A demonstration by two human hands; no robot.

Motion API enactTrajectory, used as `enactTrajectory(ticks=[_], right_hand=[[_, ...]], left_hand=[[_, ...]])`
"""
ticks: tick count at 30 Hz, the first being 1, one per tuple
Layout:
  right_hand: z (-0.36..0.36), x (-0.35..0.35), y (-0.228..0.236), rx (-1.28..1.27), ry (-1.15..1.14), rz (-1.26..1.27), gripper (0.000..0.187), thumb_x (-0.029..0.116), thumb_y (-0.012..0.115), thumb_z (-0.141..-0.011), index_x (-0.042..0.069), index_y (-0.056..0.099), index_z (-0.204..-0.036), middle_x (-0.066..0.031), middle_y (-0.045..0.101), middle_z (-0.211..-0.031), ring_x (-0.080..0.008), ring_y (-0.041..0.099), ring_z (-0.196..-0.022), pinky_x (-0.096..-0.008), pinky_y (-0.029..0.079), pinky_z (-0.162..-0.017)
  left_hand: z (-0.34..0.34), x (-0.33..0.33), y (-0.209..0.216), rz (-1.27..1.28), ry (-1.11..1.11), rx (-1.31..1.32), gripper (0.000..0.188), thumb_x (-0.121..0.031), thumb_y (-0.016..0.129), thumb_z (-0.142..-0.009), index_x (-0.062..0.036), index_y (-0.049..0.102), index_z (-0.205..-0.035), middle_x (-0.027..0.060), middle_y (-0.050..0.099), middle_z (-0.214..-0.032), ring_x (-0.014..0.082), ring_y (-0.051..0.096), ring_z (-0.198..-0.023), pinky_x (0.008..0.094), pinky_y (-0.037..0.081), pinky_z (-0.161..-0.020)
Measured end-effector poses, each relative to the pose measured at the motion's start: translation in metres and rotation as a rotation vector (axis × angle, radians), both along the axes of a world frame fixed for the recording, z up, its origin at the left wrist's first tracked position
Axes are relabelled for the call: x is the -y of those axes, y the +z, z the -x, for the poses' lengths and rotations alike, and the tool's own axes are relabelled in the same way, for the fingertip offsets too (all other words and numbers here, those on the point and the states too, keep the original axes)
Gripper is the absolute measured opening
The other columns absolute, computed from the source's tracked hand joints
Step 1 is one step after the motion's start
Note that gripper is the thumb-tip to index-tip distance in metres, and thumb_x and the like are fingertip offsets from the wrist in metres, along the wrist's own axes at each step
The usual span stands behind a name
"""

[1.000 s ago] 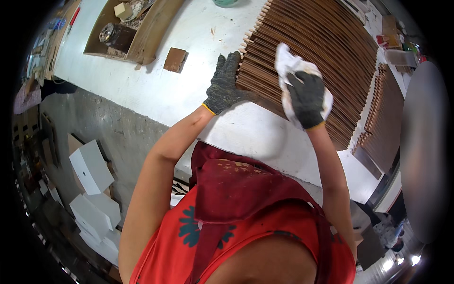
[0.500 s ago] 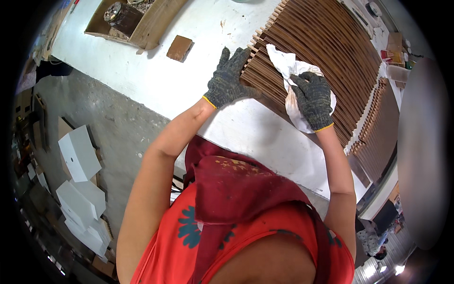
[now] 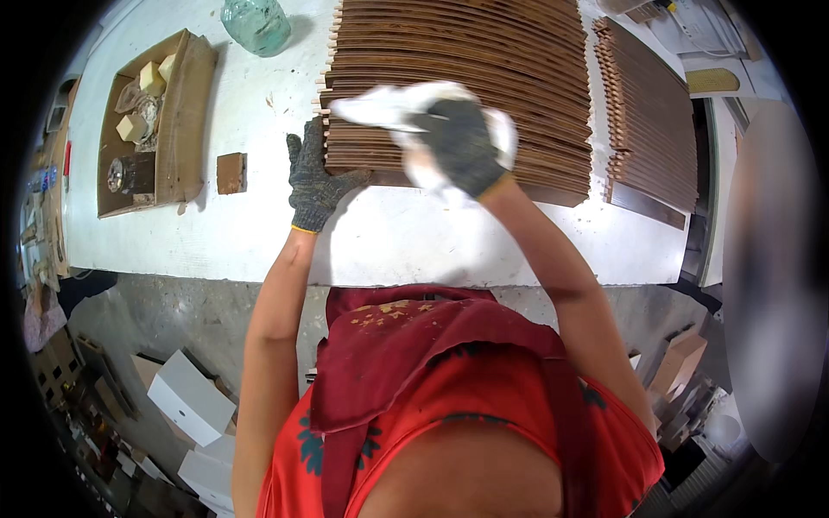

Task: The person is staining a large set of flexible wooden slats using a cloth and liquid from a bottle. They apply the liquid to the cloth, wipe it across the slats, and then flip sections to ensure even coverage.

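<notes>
A wide row of dark brown wooden strips [image 3: 484, 52] lies side by side on the white table, pale pegs along the left ends. My left hand [image 3: 319, 181], in a dark grey knit glove, rests at the near left corner of the strips. Its fingers stretch along the peg ends and its thumb lies on the nearest strip. A crumpled white cloth [image 3: 371, 105] is on top of the strips, under my right hand [image 3: 464, 147], gloved the same way. This hand is slightly blurred and grips the cloth from above.
On the left of the white table [image 3: 259, 242] stands an open cardboard box [image 3: 186, 129] with a jar and pale blocks in it. Beside it lies a small brown block [image 3: 230, 173]. A greenish glass jar [image 3: 255, 26] stands farther back. A second brown stack [image 3: 652, 121] lies right.
My right hand and the cloth have swept left along the strips, toward my left hand. The left hand keeps its place at the corner. The whole view has turned.
</notes>
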State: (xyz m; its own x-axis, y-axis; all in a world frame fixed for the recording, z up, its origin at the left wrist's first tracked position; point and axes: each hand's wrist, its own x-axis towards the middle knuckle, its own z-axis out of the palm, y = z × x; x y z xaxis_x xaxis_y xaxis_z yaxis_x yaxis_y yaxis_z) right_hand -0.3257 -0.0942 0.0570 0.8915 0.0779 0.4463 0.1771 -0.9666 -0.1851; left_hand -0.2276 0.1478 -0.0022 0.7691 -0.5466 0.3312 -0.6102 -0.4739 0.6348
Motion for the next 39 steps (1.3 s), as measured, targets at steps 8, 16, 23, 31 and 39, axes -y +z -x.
enactTrajectory(ticks=[8,16,23,31,39], right_hand=[[0.184,0.167,-0.027,-0.027,-0.826,-0.135,0.022,0.021,0.057,-0.09,0.008,0.069,-0.103,-0.0117,0.068,-0.105,-0.0297,0.065,-0.093,-0.0381,0.049,-0.084],[-0.008,-0.071,-0.004,-0.031,-0.177,0.002,0.026,0.024,0.065,-0.081,0.013,0.069,-0.104,-0.0075,0.064,-0.101,-0.0291,0.059,-0.096,-0.0477,0.044,-0.086],[0.043,0.021,0.013,0.089,-0.06,-0.234,0.025,0.008,0.06,-0.089,0.003,0.064,-0.113,-0.0131,0.063,-0.114,-0.0311,0.054,-0.113,-0.0413,0.041,-0.1],[0.161,0.104,0.02,-0.309,-0.31,-0.074,0.022,0.013,0.062,-0.085,0.006,0.067,-0.106,-0.0138,0.065,-0.107,-0.0319,0.059,-0.102,-0.0426,0.042,-0.094],[0.135,0.1,0.034,-0.426,-0.274,0.003,0.02,0.016,0.06,-0.084,0.009,0.068,-0.102,-0.0135,0.063,-0.1,-0.0333,0.058,-0.094,-0.0447,0.043,-0.086]], left_hand=[[0.002,0.003,0.0,-0.009,-0.029,0.056,0.105,-0.049,0.087,-0.06,-0.004,0.035,-0.14,0.0126,0.059,-0.126,0.0278,0.055,-0.118,0.049,0.02,-0.113],[0.001,0.0,-0.001,0.016,-0.024,-0.011,0.106,-0.051,0.086,-0.059,-0.0011,0.038,-0.139,0.0137,0.054,-0.133,0.029,0.049,-0.125,0.0475,0.013,-0.116],[0.02,-0.005,-0.01,0.069,0.091,0.035,0.097,-0.047,0.086,-0.06,-0.0019,0.044,-0.135,0.0211,0.052,-0.13,0.0396,0.045,-0.125,0.0516,0.023,-0.113],[0.035,-0.012,0.0,0.117,0.119,-0.017,0.08,-0.025,0.089,-0.062,-0.0081,0.052,-0.131,0.0115,0.057,-0.127,0.0294,0.05,-0.124,0.0464,0.028,-0.112],[0.039,-0.018,-0.016,0.263,0.089,-0.061,0.079,-0.018,0.09,-0.06,-0.0095,0.054,-0.13,0.0098,0.056,-0.129,0.0282,0.046,-0.126,0.0427,0.032,-0.111]])
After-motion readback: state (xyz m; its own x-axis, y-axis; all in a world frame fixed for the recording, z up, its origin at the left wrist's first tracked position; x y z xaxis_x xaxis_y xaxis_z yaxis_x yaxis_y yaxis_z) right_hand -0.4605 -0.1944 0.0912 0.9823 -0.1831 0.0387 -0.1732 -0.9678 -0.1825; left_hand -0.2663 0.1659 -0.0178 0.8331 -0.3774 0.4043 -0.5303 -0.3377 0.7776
